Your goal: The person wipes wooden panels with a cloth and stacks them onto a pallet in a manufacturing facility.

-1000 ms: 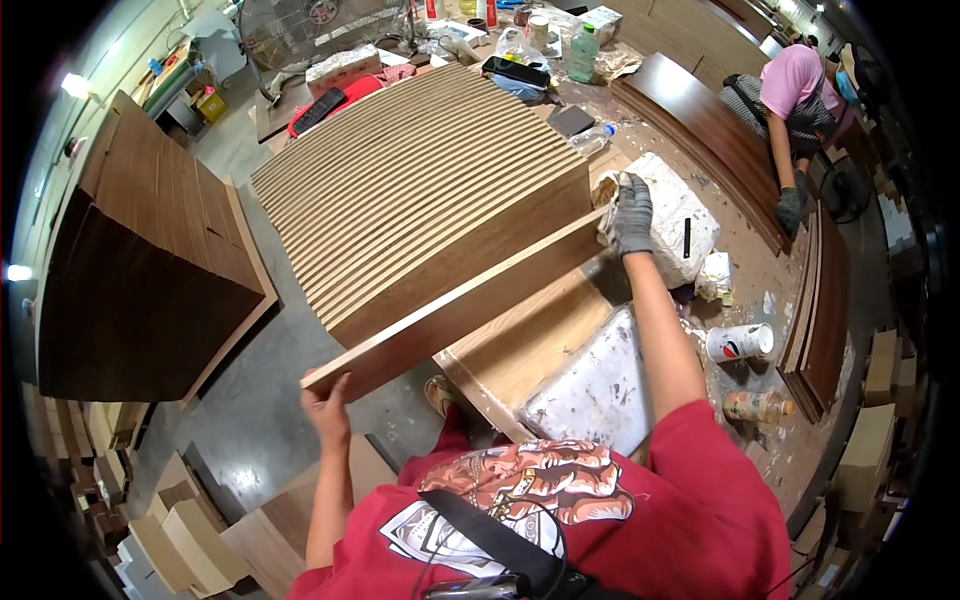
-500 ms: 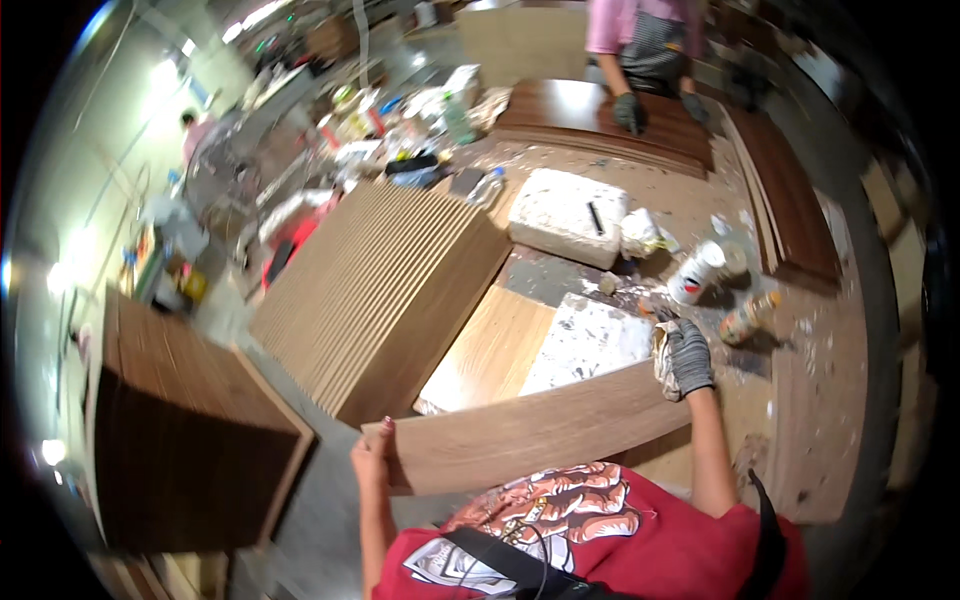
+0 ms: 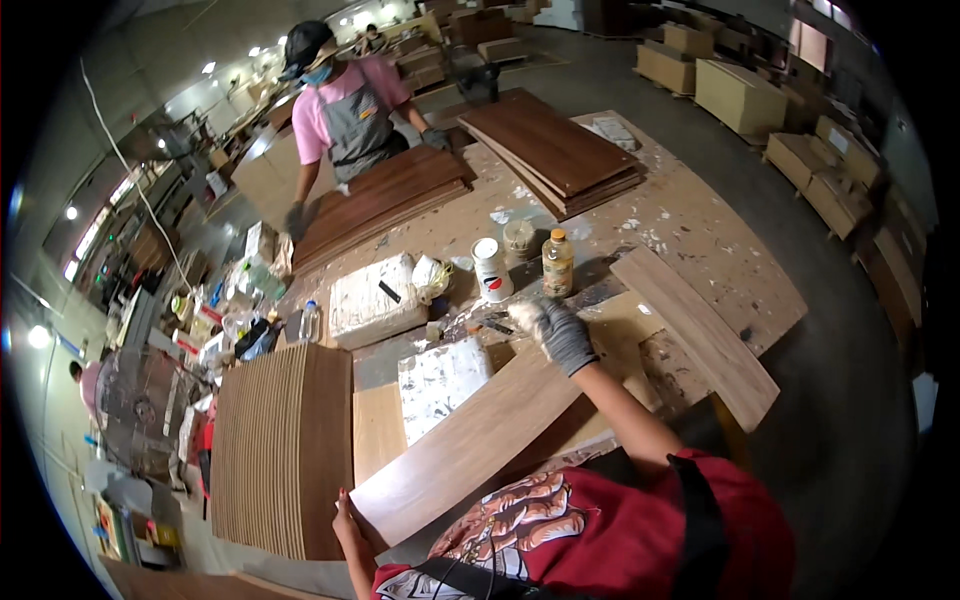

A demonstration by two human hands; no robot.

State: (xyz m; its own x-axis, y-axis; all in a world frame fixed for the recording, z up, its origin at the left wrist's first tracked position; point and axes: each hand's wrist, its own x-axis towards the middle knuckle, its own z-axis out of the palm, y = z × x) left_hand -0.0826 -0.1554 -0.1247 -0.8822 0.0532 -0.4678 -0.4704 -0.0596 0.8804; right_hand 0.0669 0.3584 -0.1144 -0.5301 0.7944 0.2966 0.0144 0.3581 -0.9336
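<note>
The bare left hand (image 3: pixel 345 515) pinches one end of the long board (image 3: pixel 470 440) and the gloved right hand (image 3: pixel 560 332) grips the other, keeping it level

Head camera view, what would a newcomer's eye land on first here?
Probably the long wooden board held across the worktable, the bare left hand at its near end and the gloved right hand at its far end. Left of it stands a ribbed stack of thin panels.

Red short-sleeved shirt with printed graphic, dark strap across chest, grey knit glove on right hand (image 3: pixel 558 332), left hand (image 3: pixel 345 520) seemingly bare
</note>
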